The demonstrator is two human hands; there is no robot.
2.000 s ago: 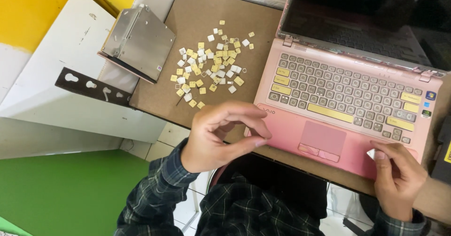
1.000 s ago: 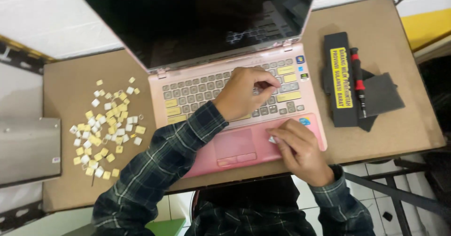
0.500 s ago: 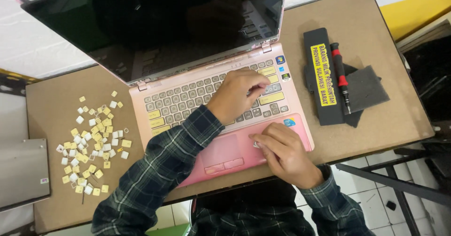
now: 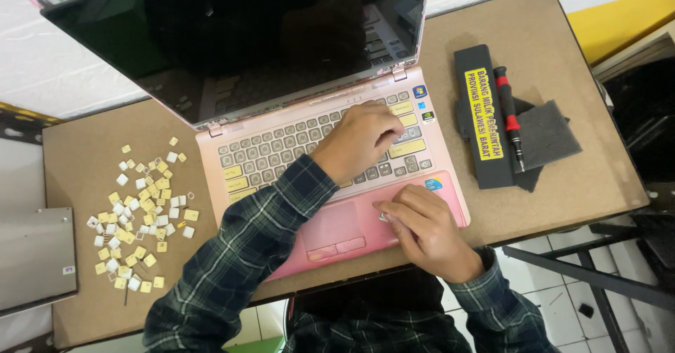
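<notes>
**Both hands on the pink laptop**

My left hand (image 4: 362,140) lies on the keyboard (image 4: 295,155), fingers curled together on the keys. My right hand (image 4: 422,226) pinches a small keycap (image 4: 384,217) on the palm rest. The pink laptop (image 4: 351,212) sits mid-tabletop (image 4: 555,191). Right: black case (image 4: 478,121) with yellow label. Left: loose keycaps (image 4: 140,212).

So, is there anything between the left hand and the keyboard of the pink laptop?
Nothing visible. The left hand lies directly on the right part of the keyboard, fingers on the keys. The right hand rests apart on the palm rest, and the loose keycaps lie on the table to the left.
</notes>
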